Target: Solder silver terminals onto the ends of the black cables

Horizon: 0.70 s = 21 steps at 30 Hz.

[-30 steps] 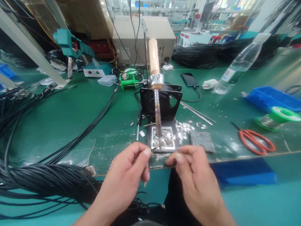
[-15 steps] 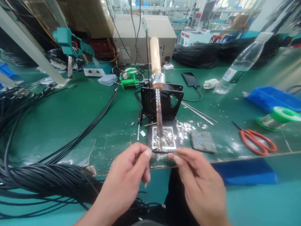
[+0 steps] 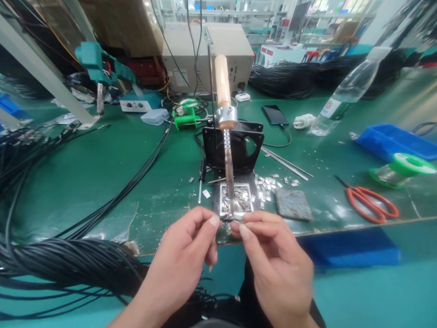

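My left hand [image 3: 190,249] is closed in a pinch on the end of a thin black cable [image 3: 224,217], whose bared tip lies just under the soldering iron's point. My right hand [image 3: 279,262] is also pinched, its fingertips close to that cable end; what they hold is too small to make out. Above them a soldering iron [image 3: 223,87] with a wooden handle is held tip down. Its tip reaches a small white-rimmed tray [image 3: 253,198] filled with little metal pieces. Several more metal pieces [image 3: 266,185] lie scattered to the right.
A black fan [image 3: 208,147] stands behind the tray. Rightward are a grey pad [image 3: 294,205], red-handled scissors [image 3: 373,205], a solder spool [image 3: 401,170], a blue bin [image 3: 394,141] and a water bottle [image 3: 340,106]. A screwdriver [image 3: 201,175] lies left of the fan; bundled black cables [image 3: 75,262] hang over the left edge.
My right hand has moved left and slightly inward, bringing its fingertips nearer the cable end. My left hand has hardly moved. The whole view has shifted slightly.
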Tool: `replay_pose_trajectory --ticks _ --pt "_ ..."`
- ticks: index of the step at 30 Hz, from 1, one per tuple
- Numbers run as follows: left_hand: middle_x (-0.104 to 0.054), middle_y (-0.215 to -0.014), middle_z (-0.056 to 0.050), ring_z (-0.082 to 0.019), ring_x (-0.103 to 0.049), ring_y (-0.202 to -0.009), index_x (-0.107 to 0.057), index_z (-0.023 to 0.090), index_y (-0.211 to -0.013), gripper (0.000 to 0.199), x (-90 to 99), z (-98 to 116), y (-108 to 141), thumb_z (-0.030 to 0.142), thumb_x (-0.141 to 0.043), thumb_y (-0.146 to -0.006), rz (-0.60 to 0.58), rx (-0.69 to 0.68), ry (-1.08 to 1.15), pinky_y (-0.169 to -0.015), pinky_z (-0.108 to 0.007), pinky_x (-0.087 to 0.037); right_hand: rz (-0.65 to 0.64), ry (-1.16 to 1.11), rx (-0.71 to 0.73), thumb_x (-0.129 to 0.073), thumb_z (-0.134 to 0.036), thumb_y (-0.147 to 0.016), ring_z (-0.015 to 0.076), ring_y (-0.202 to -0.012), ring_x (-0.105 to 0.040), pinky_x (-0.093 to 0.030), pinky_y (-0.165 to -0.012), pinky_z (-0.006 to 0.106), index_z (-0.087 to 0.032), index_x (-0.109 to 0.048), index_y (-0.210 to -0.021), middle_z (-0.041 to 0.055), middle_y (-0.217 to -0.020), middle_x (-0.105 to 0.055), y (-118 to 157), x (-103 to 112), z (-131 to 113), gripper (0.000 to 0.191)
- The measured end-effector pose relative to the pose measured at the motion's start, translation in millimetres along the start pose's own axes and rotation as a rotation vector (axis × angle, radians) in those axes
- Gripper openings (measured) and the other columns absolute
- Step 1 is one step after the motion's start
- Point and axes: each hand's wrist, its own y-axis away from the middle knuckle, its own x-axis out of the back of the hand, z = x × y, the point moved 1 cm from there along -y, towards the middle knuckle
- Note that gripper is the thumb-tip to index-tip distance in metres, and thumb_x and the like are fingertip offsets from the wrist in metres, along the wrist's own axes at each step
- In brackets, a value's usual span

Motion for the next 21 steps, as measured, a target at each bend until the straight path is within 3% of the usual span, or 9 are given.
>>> replay_pose_trajectory --ticks 8,21 --pt "-0.061 -0.057 0.006 -0.015 -0.056 -0.058 -0.060 0.023 -0.080 0.035 0.6 0 -1 0.045 -0.050 -0.105 -0.008 0.001 -0.012 -0.063 -0.029 -0.043 -0.065 -0.107 -0.005 -0.072 -0.007 -0.093 0.0196 -0.098 -0.078 -0.065 -0.091 0.036 -0.027 -0.078 -0.098 0.0027 -0.111 -0.078 -2 4 0 0.021" --pt "-0.062 -0.059 0.006 -0.014 -0.055 -0.059 -0.059 0.024 -0.080 0.035 2.9 -3 2 0.045 -0.049 -0.106 -0.012 -0.006 -0.014 -0.063 -0.028 -0.043 -0.127 -0.018 0.067 -0.071 -0.007 -0.093 0.0119 -0.096 -0.073 -0.062 -0.089 0.022 -0.025 -0.076 -0.092 -0.0008 -0.104 -0.078 -16 10 -3 0.018"
